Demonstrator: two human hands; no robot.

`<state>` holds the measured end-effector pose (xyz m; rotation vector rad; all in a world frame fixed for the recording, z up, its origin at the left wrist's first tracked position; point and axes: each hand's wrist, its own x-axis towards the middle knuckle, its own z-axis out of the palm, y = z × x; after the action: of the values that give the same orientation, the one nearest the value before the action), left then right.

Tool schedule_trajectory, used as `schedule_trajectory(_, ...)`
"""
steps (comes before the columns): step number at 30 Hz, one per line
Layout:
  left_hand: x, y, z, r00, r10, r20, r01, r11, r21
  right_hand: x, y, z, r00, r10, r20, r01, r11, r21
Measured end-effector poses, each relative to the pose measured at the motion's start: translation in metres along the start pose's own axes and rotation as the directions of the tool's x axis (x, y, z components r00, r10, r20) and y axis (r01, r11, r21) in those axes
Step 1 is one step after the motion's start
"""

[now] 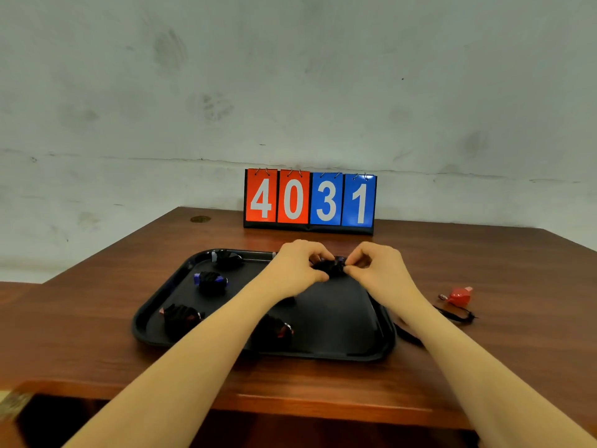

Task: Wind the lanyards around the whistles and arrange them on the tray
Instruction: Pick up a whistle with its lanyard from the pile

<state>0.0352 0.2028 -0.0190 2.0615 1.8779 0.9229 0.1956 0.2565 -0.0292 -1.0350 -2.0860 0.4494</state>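
Two hands finish winding a fifth whistle above the far side of the tray.

Both the left hand (298, 266) and the right hand (376, 265) pinch one dark, lanyard-wrapped whistle (329, 266) between their fingertips, each grip clenched on it over the black tray (339, 318). I judge the winding to be at its end: next the loose end needs tucking so the coil holds, then the bundle must be set on a bare part of the tray. Four wound whistles already lie there: one at the far left corner (227, 259), one blue-tipped (211, 280), one near the left front (181, 315), and one partly hidden under the left forearm (279, 328). One red whistle (460, 295) waits unwound on the tabletop (97, 318) to the right, its black lanyard (458, 313) trailing loose. One flip scoreboard (310, 202) behind reads 4031.
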Motion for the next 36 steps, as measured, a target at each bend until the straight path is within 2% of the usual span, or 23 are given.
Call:
schedule_trajectory(7, -0.001, 0.006, 0.026, 0.994, 0.008, 0.108, -0.017, 0.997, 0.080, -0.018, 0.016, -0.004, 0.987, 0.080, 0.141, -0.065, 0.992, -0.108)
schedule_trajectory(17, 0.005, 0.000, 0.035, 0.991, -0.079, 0.113, 0.074, 0.996, 0.046, -0.016, 0.022, -0.001, 0.976, 0.131, 0.176, -0.101, 0.981, -0.168)
schedule_trajectory(21, 0.002, 0.001, 0.035, 0.989, -0.094, 0.116, 0.091, 0.995, 0.033, -0.019, 0.027, 0.001, 0.978, 0.127, 0.167, -0.112, 0.989, -0.098)
schedule_trajectory(26, -0.006, 0.012, 0.032, 0.997, -0.061, 0.042, 0.059, 0.997, 0.040, -0.027, 0.029, -0.009, 0.998, 0.067, -0.001, -0.067, 0.998, -0.007)
schedule_trajectory(28, -0.010, 0.020, 0.034, 1.000, -0.027, 0.010, 0.027, 0.999, 0.035, -0.031, 0.028, -0.019, 0.997, 0.069, -0.018, -0.069, 0.998, 0.015)
schedule_trajectory(32, -0.015, 0.038, 0.045, 0.999, 0.049, -0.016, -0.049, 0.999, 0.006, -0.039, 0.037, -0.036, 0.998, 0.060, 0.009, -0.059, 0.995, -0.082)
schedule_trajectory(36, -0.011, 0.059, 0.062, 0.993, 0.115, 0.010, -0.115, 0.993, 0.000, -0.048, 0.053, -0.056, 0.993, 0.120, 0.007, -0.116, 0.971, -0.207)
